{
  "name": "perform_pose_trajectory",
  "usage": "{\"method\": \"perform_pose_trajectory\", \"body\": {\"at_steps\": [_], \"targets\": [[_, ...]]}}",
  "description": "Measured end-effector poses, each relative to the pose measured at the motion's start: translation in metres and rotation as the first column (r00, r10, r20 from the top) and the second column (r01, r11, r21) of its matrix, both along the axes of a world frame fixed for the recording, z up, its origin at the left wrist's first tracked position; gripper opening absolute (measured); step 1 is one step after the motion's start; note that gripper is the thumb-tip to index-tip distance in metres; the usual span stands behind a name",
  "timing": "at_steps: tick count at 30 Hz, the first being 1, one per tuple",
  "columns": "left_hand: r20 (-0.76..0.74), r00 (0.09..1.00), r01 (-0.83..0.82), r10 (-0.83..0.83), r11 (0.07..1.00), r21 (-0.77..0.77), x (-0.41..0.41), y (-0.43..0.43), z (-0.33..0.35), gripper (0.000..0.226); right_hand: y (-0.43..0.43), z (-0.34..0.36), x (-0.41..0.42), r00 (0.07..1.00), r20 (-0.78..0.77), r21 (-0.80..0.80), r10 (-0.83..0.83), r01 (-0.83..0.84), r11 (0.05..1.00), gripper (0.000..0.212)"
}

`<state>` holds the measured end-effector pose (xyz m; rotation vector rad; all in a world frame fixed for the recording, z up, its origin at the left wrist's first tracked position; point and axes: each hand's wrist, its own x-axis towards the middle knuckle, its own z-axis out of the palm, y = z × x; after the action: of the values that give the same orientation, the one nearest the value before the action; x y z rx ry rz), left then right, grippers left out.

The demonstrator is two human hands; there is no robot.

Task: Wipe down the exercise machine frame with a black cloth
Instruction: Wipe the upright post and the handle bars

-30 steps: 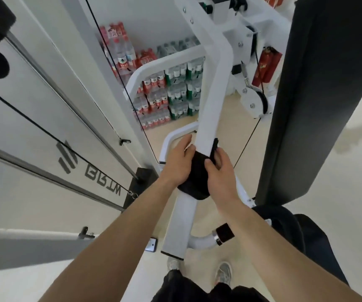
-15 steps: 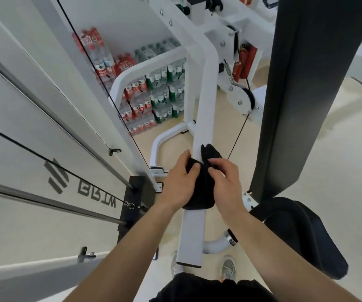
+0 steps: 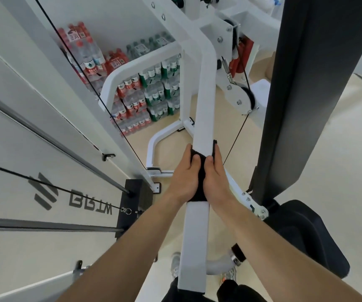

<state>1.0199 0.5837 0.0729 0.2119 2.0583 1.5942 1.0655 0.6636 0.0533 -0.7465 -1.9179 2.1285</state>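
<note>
Head view: we are clasping black cloth point(image 3: 199, 186) around white frame bar point(image 3: 204, 105). Left hand point(image 3: 183, 178) and right hand point(image 3: 217, 178) are sitting side by side, fingers curling round cloth, thumbs nearly meeting on top. Cloth is wrapping bar under both palms. Bare bar is showing above and below grip. Right of grip, black back pad point(image 3: 306, 94) is standing. Beyond grip, water bottle packs point(image 3: 149, 99) are sitting on floor.

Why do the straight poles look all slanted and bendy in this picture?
Head view: the wide lens splays straight parts, so the steel rod and black pad lean apart; head view: the left hand, right hand and black cloth on the white bar look sharp; head view: light is soft and even.
</note>
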Motion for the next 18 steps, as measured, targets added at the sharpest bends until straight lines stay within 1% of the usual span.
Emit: {"method": "perform_pose_trajectory", "body": {"at_steps": [3, 5, 7, 11, 13, 18], "targets": [[-0.027, 1.000, -0.012, 0.012, 1.000, -0.004, -0.023, 0.015, 0.000, 0.035, 0.016, 0.002, -0.027, 1.000, 0.003, 0.040, -0.007, 0.006, 0.999, 0.045], [-0.036, 0.999, -0.017, 0.017, 1.000, 0.002, -0.031, 0.021, 0.000, 0.031, 0.020, 0.004, -0.036, 1.000, 0.010, 0.064, -0.008, 0.007, 0.998, 0.045], [-0.037, 0.999, -0.011, 0.012, 1.000, 0.017, -0.026, 0.018, 0.002, 0.033, 0.017, 0.006, -0.030, 1.000, 0.001, 0.091, 0.001, -0.001, 0.996, 0.046], [-0.010, 1.000, 0.019, -0.018, 0.997, 0.068, 0.007, -0.005, -0.004, 0.034, -0.002, 0.004, 0.009, 0.998, 0.000, 0.123, 0.058, -0.058, 0.991, 0.047], [0.009, 1.000, 0.020, -0.020, 0.998, 0.067, 0.015, -0.011, -0.006, 0.034, -0.005, 0.000, 0.019, 0.997, 0.014, 0.137, 0.079, -0.080, 0.987, 0.047], [-0.061, 0.997, 0.044, -0.043, 0.999, 0.021, -0.017, 0.006, -0.007, 0.033, 0.015, 0.000, -0.018, 0.996, 0.054, 0.167, 0.074, -0.082, 0.983, 0.043]]}}
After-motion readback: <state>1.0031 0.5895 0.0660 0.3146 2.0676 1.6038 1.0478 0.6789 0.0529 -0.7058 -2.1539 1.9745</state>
